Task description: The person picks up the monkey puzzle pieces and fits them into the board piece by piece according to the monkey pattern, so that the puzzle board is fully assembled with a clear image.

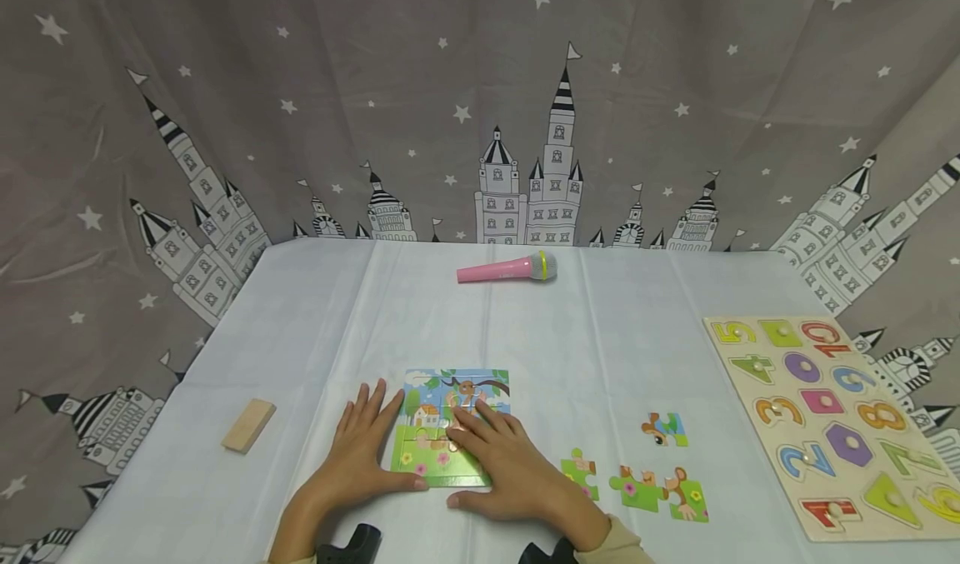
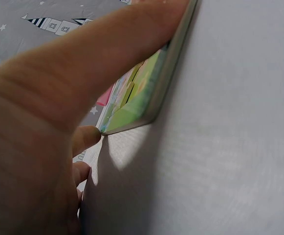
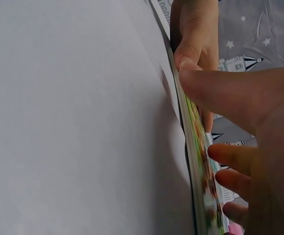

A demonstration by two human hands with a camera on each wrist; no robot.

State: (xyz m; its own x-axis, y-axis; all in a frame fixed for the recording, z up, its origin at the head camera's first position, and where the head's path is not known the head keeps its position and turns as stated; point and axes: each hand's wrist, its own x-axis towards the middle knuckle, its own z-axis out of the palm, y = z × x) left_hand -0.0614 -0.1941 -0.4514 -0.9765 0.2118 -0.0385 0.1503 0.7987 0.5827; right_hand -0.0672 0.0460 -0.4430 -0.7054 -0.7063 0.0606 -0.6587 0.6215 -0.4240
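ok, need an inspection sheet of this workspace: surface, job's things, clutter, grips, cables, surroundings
Surface: white cloth, lightly creased.
Job's things: picture puzzle, partly hidden by the right grip; four loose pieces to its right.
Clutter: pink microphone beyond the puzzle; wooden block at left; number-and-shape board at right.
Grips: left grip at the puzzle's left and near edges, fingers extended; right grip over its right part, fingers extended.
Cables: nothing seen.
Surroundings: grey backdrop printed with castles and stars.
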